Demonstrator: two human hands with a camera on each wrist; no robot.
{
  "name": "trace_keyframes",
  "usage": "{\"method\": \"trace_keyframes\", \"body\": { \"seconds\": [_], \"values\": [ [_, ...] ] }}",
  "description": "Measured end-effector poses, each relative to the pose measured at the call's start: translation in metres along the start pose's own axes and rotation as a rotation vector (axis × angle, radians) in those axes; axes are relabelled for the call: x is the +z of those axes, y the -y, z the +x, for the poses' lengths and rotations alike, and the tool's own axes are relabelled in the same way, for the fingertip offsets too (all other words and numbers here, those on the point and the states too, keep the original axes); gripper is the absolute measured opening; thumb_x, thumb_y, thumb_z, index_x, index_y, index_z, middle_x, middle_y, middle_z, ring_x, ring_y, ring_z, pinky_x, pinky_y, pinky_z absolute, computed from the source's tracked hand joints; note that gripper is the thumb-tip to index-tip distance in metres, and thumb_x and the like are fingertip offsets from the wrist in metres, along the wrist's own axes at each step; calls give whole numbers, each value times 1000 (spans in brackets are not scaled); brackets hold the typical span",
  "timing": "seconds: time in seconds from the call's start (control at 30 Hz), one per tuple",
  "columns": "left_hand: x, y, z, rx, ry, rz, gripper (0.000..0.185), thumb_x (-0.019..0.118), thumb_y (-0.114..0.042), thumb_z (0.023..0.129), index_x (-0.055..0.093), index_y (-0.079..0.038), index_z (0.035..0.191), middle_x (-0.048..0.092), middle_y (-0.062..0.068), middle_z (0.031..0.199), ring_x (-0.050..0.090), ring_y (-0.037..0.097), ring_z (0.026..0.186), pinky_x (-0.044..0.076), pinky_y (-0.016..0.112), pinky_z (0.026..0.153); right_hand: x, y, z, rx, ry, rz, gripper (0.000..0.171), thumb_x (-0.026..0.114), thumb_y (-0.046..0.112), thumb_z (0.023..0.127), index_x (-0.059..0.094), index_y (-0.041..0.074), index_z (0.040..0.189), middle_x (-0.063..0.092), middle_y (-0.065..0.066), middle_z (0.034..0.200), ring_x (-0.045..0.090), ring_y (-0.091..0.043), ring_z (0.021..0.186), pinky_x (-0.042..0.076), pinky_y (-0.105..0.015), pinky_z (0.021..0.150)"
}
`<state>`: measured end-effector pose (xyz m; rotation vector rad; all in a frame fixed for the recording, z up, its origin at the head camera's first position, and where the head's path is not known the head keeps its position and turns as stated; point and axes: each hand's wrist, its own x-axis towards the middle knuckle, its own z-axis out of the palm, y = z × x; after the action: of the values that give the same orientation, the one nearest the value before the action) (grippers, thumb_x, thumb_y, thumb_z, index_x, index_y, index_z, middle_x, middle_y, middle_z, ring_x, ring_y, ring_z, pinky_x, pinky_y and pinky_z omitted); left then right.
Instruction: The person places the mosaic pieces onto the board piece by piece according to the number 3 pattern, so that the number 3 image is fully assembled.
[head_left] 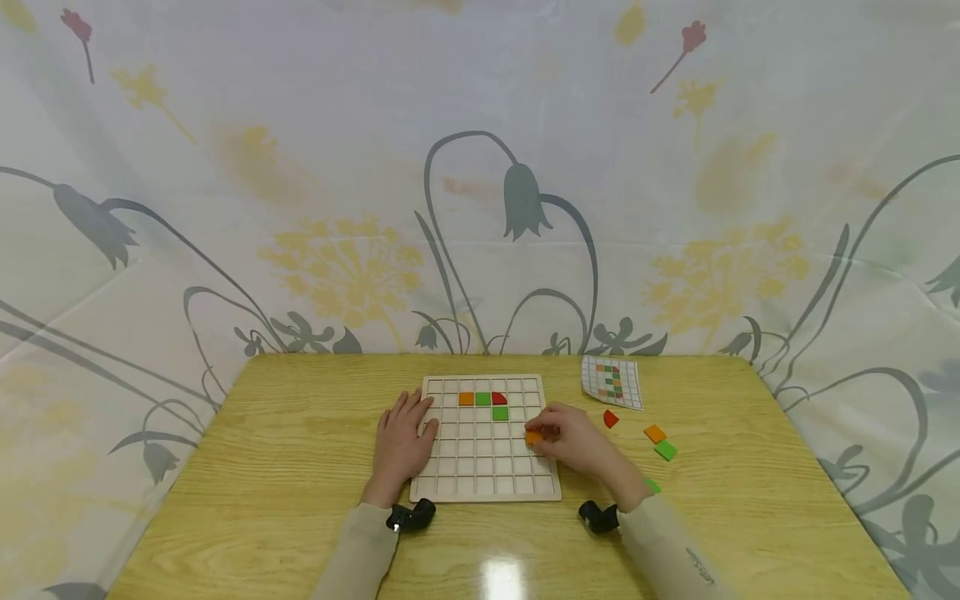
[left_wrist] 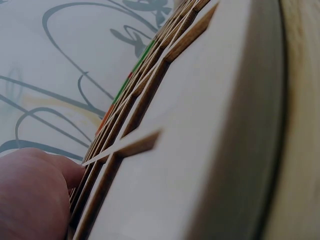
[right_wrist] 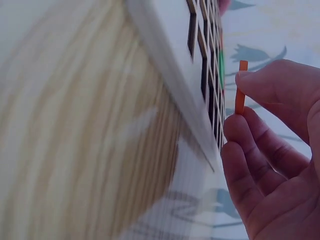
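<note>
1. Head view: your left hand (head_left: 401,437) lies flat, fingers released, on the grid board (head_left: 486,483). Four tiles are seated in it: one orange, two green, one red. Four loose tiles, perhaps, wait on the desk (head_left: 285,467).
2. Left wrist view: only board edge shows.
3. Right wrist view: your right hand (right_wrist: 280,165) pinches an orange tile (right_wrist: 241,87) beside the board.

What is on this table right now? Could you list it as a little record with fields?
Surface: wooden table
Board: pale grid board, holding two orange, two green and one red tile
Left hand: rests flat on the board's left edge
Right hand: pinches an orange tile at the board's right edge
Loose pieces: red piece, orange square, green square
Pattern card: lies right of the board
</note>
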<state>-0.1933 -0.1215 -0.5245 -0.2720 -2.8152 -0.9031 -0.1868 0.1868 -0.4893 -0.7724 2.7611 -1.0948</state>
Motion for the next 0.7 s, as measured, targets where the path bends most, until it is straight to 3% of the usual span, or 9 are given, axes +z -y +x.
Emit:
{"method": "trace_keyframes", "body": {
  "seconds": [0.7],
  "values": [
    [2,4,0,9,-6,-4,44,55,-26,102,57,-7,142,41,13,155,27,35,146,18,61,115,25,11,35,11,-12,0,20,73,5,87,76,8,106,61,2,94,53,-13,79,48,-30,70]
  ]
}}
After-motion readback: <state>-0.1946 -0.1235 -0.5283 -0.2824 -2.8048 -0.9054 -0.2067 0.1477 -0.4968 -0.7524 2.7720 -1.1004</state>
